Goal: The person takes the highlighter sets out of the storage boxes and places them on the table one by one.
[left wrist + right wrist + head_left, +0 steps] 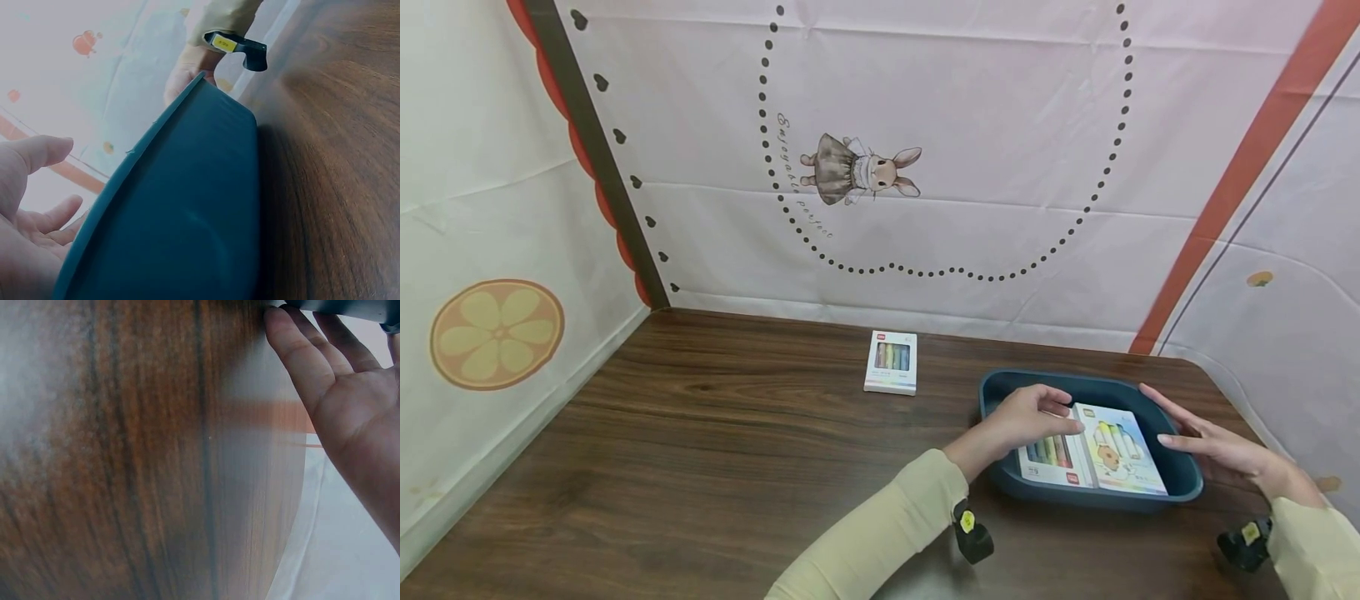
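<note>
A dark blue plastic bin (pixel 1097 497) stands on the right side of the wooden table. Inside lie two white crayon boxes: one with a window (pixel 1051 462) showing coloured sticks, the other box (pixel 1122 454) with a bear drawing on its cover. My left hand (pixel 1033 414) is over the bin's left part, its fingers relaxed, thumb overlapping the boxes' upper edge. My right hand (pixel 1221 443) is at the bin's right end, fingers spread along the rim. In the right wrist view, the fingertips (pixel 280 322) of that hand are right at the bin's outer wall.
Another white crayon box (pixel 891 362) with a window lies farther back on the table (pixel 715 467), left of the bin. A printed cloth (pixel 970 108) with a rabbit picture hangs behind the table. More cloth walls flank it on both sides.
</note>
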